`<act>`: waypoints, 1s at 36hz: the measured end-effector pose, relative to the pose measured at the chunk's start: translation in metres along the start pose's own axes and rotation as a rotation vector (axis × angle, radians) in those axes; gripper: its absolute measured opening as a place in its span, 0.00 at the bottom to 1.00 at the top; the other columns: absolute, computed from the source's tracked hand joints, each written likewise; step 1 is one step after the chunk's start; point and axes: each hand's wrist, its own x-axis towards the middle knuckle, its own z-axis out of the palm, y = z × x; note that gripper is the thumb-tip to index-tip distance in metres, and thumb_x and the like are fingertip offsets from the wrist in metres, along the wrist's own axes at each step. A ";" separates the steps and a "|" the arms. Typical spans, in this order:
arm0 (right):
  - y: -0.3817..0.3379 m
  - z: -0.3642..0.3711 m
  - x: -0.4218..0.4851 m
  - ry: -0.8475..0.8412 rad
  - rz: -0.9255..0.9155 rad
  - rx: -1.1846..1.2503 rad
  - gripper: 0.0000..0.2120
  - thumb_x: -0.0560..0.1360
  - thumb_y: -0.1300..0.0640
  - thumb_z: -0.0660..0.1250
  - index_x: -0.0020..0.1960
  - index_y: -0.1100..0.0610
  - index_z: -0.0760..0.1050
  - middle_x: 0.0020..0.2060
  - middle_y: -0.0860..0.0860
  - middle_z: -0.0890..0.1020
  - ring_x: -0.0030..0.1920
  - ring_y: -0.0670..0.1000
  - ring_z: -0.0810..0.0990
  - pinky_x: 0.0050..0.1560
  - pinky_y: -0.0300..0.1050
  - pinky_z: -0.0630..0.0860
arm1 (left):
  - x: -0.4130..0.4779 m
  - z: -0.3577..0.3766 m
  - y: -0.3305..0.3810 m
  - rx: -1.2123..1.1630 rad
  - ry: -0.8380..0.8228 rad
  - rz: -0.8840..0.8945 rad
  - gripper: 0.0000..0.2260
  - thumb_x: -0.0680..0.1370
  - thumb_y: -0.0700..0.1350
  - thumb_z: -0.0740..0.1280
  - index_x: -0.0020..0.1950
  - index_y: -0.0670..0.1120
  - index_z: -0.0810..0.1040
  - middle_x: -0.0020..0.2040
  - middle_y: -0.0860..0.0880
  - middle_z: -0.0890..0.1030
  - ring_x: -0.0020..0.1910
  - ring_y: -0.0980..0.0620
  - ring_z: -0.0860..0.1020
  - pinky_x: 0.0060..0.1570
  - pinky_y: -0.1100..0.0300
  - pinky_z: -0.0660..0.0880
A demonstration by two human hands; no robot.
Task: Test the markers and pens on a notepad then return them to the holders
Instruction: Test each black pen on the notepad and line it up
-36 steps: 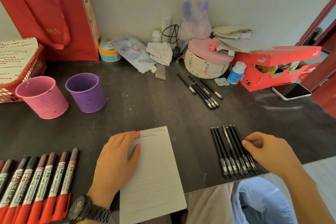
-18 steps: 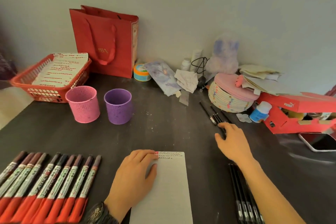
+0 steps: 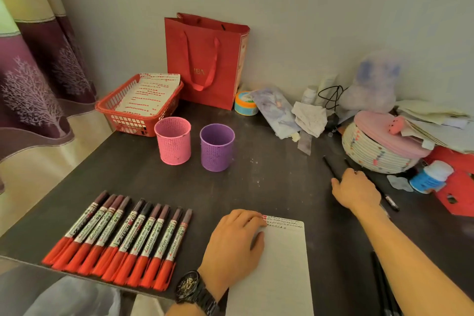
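Note:
A white lined notepad [image 3: 279, 264] lies at the table's front edge, and my left hand [image 3: 234, 244] rests flat on its left side. My right hand [image 3: 355, 190] lies palm down on a loose group of black pens [image 3: 331, 167] near the woven basket; whether its fingers grip one is hidden. Several red markers [image 3: 123, 238] with dark caps lie in a row at the front left. Two empty mesh holders stand behind them, a pink holder [image 3: 174, 140] and a purple holder [image 3: 217, 147]. More black pens [image 3: 382, 285] lie by my right forearm.
A red basket [image 3: 139, 120] with printed sheets and a red paper bag [image 3: 205, 59] stand at the back left. A woven basket with a pink lid [image 3: 379, 149], a blue-labelled bottle [image 3: 431, 177], a red box and loose papers crowd the back right. A curtain hangs at left.
My right hand left the near row of black pens and reached forward to the far group by the woven basket. My view turned left. My left hand stayed on the notepad.

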 end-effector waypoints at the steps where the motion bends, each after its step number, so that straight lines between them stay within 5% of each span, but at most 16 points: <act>1: 0.000 0.001 0.001 -0.004 0.002 -0.010 0.23 0.83 0.45 0.58 0.67 0.63 0.67 0.65 0.62 0.74 0.62 0.65 0.75 0.52 0.56 0.74 | 0.000 0.000 0.001 0.000 0.006 0.001 0.14 0.80 0.54 0.58 0.62 0.57 0.77 0.63 0.62 0.76 0.64 0.60 0.71 0.62 0.69 0.59; 6: 0.001 0.003 0.000 -0.035 0.018 -0.018 0.22 0.83 0.47 0.57 0.64 0.65 0.70 0.60 0.63 0.78 0.58 0.65 0.78 0.48 0.53 0.73 | 0.000 0.000 -0.001 0.006 0.003 0.015 0.15 0.81 0.55 0.55 0.64 0.58 0.75 0.65 0.63 0.74 0.65 0.62 0.68 0.63 0.71 0.54; 8: 0.000 0.001 -0.005 -0.065 -0.012 0.095 0.19 0.83 0.48 0.57 0.53 0.64 0.74 0.50 0.62 0.82 0.52 0.64 0.80 0.45 0.50 0.71 | 0.000 0.000 0.000 0.005 0.005 0.012 0.15 0.81 0.55 0.56 0.64 0.58 0.76 0.64 0.63 0.74 0.64 0.62 0.69 0.63 0.70 0.56; 11: -0.008 -0.005 -0.024 -0.141 -0.019 0.545 0.19 0.81 0.51 0.61 0.37 0.62 0.73 0.32 0.54 0.78 0.35 0.56 0.77 0.40 0.47 0.69 | 0.000 -0.001 0.001 0.000 0.014 0.003 0.14 0.80 0.54 0.58 0.62 0.58 0.77 0.62 0.63 0.76 0.63 0.62 0.70 0.62 0.69 0.59; 13: -0.017 -0.009 -0.046 -0.233 0.010 0.987 0.13 0.80 0.54 0.62 0.38 0.58 0.68 0.27 0.51 0.69 0.25 0.49 0.66 0.29 0.44 0.64 | 0.000 0.000 0.000 0.002 0.012 0.006 0.14 0.80 0.55 0.57 0.63 0.59 0.77 0.63 0.64 0.75 0.64 0.63 0.69 0.62 0.70 0.57; 16: -0.026 -0.013 -0.085 -0.239 -0.036 1.325 0.08 0.76 0.55 0.64 0.39 0.56 0.72 0.26 0.51 0.69 0.23 0.47 0.62 0.23 0.41 0.61 | 0.000 0.001 0.000 0.002 0.024 0.008 0.14 0.80 0.55 0.57 0.62 0.58 0.77 0.62 0.63 0.76 0.63 0.62 0.70 0.62 0.69 0.60; 19: -0.030 -0.003 -0.127 -0.194 -0.064 1.449 0.15 0.77 0.54 0.65 0.31 0.48 0.76 0.27 0.53 0.76 0.23 0.48 0.67 0.24 0.40 0.66 | 0.000 0.002 0.000 0.001 0.042 0.022 0.13 0.80 0.54 0.59 0.61 0.57 0.78 0.61 0.62 0.77 0.62 0.61 0.72 0.61 0.66 0.65; 28: -0.036 0.041 -0.192 0.051 -0.150 1.457 0.05 0.77 0.65 0.69 0.46 0.57 0.81 0.33 0.56 0.84 0.24 0.48 0.73 0.26 0.36 0.72 | -0.001 0.001 0.001 -0.024 0.056 0.093 0.16 0.75 0.52 0.65 0.63 0.55 0.76 0.63 0.60 0.75 0.64 0.57 0.72 0.62 0.59 0.70; 36: -0.034 0.043 -0.194 -0.040 -0.336 1.420 0.09 0.76 0.65 0.71 0.49 0.52 0.84 0.38 0.52 0.86 0.36 0.46 0.84 0.33 0.32 0.74 | -0.001 0.001 0.004 -0.027 0.100 0.182 0.19 0.78 0.62 0.64 0.64 0.55 0.76 0.60 0.60 0.77 0.62 0.58 0.74 0.60 0.62 0.68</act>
